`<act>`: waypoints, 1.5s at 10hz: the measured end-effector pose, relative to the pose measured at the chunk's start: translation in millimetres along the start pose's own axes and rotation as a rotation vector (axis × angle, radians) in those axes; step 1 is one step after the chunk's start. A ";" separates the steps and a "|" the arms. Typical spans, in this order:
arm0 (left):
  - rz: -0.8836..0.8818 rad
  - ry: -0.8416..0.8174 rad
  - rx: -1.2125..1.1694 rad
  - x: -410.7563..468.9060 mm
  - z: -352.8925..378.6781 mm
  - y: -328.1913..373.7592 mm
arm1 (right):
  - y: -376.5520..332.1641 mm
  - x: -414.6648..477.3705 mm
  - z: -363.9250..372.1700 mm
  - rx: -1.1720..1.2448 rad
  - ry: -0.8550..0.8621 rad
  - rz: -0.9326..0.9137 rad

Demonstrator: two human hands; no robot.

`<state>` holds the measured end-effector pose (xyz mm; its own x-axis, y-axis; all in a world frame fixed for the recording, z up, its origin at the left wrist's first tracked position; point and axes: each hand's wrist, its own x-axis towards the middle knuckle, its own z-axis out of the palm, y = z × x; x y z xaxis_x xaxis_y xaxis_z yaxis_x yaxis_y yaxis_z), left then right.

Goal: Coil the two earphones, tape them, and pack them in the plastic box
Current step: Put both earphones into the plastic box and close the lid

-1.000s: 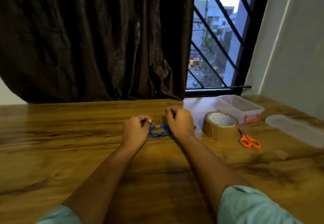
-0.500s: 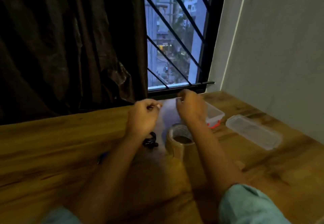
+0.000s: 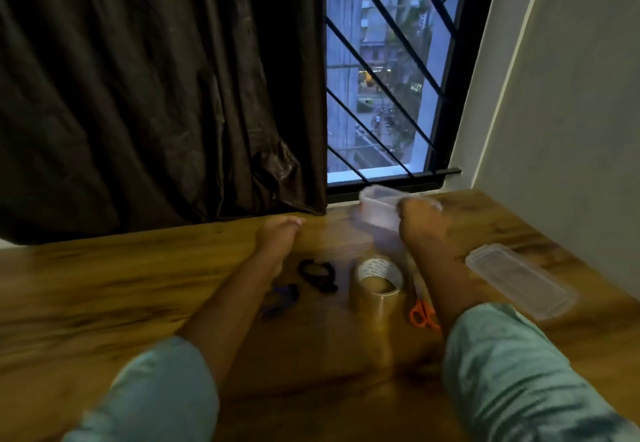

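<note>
Two earphones lie coiled on the table (image 3: 104, 285) between the forearms: the blue earphone (image 3: 281, 298) nearer, the black earphone (image 3: 317, 273) just beyond it; blur hides whether tape binds them. Beside them stands the tape roll (image 3: 379, 285), with orange scissors (image 3: 424, 315) to its right and the lid (image 3: 519, 282) well apart. Farther off, the left hand (image 3: 277, 233) hovers with fingers curled in; whether they pinch anything I cannot tell. Farthest, by the window (image 3: 381, 78), the right hand (image 3: 419, 221) grips the plastic box (image 3: 375, 207) at its right end, fingers closed over the rim. Packing seems to be starting; next the box must come near and each coil go inside.
</note>
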<state>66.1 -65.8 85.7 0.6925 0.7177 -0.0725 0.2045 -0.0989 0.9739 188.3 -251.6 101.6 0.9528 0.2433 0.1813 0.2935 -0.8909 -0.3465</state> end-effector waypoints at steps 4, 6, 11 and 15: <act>-0.201 -0.085 -0.269 -0.4 -123.5 -12.0 | -133.0 -69.6 44.7 0.165 -0.094 -0.677; -0.330 0.119 -0.269 5.3 -126.8 -50.9 | -154.1 -61.2 90.7 0.073 -0.232 -0.833; -0.251 0.503 -0.342 5.5 -98.7 -117.6 | -105.9 -69.6 126.1 0.268 -0.162 -0.645; -0.063 -0.001 0.670 -11.6 -89.2 -96.4 | -115.4 -101.1 126.6 0.179 -0.421 -0.254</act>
<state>-23.4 -3.2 11.9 0.6659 0.7355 -0.1250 0.6293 -0.4637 0.6236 67.8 -124.9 6.7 0.7877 0.6091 -0.0924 0.4929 -0.7130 -0.4986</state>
